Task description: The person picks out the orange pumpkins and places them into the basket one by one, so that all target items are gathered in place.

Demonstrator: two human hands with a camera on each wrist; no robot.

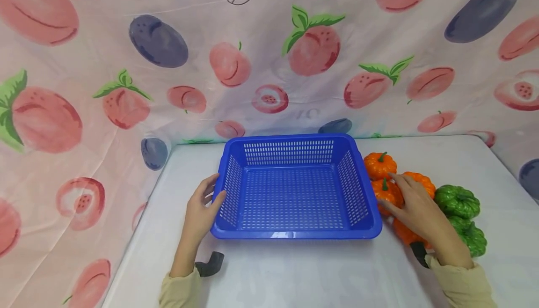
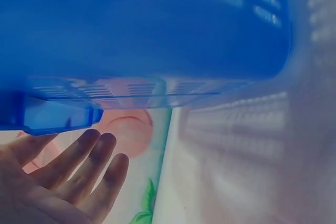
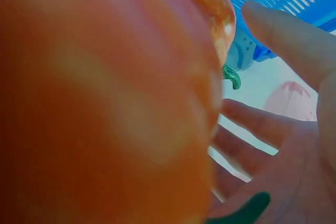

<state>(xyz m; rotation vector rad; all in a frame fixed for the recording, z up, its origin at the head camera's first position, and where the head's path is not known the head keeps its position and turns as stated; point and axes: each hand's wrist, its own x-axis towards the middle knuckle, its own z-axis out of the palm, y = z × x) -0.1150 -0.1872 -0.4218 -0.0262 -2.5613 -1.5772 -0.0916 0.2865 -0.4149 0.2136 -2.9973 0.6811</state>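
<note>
A blue plastic basket (image 1: 290, 235) with slotted walls and floor stands upright on the white table with nothing inside. At its left rim is my left hand (image 1: 201, 212), thumb over the rim in the head view; the left wrist view shows its fingers (image 2: 107, 179) loosely straight beside the rim. My right hand (image 1: 414, 205) is over the orange pumpkins, its thumb and fingers spread around the stemmed pumpkin (image 1: 386, 193) nearest the basket. In the right wrist view a blurred orange pumpkin (image 3: 115, 108) fills the left, hiding some fingertips.
Behind the basket's right side sits another orange pumpkin (image 1: 380, 164), with one more (image 1: 421, 182) beyond my right hand and another (image 1: 406, 233) partly under it. Two green pumpkins (image 1: 458, 201) lie farther right. A fruit-print cloth (image 1: 269, 27) hangs behind and left of the table (image 1: 294, 275).
</note>
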